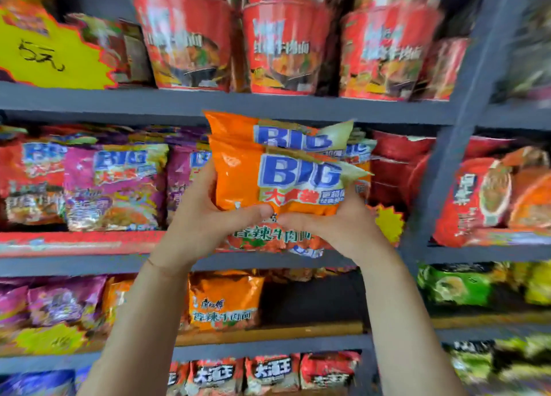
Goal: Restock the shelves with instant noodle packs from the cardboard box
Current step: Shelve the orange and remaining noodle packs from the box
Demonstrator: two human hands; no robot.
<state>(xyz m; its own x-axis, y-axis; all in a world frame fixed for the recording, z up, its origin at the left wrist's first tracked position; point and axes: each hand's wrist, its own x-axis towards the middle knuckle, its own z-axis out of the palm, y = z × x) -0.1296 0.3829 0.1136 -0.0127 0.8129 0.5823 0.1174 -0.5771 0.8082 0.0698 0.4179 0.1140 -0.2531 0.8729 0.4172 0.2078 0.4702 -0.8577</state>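
my left hand (205, 217) and right hand (337, 225) both grip a small stack of orange noodle packs (268, 172) (two at least, a third edge peeks behind), raised in front of the middle shelf (89, 264), between the purple packs (116, 187) and the red bowls (396, 169).

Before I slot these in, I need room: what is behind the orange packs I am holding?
Behind the front orange pack held by the left hand and right hand stand more orange packs. The held packs hide the shelf space directly behind them.
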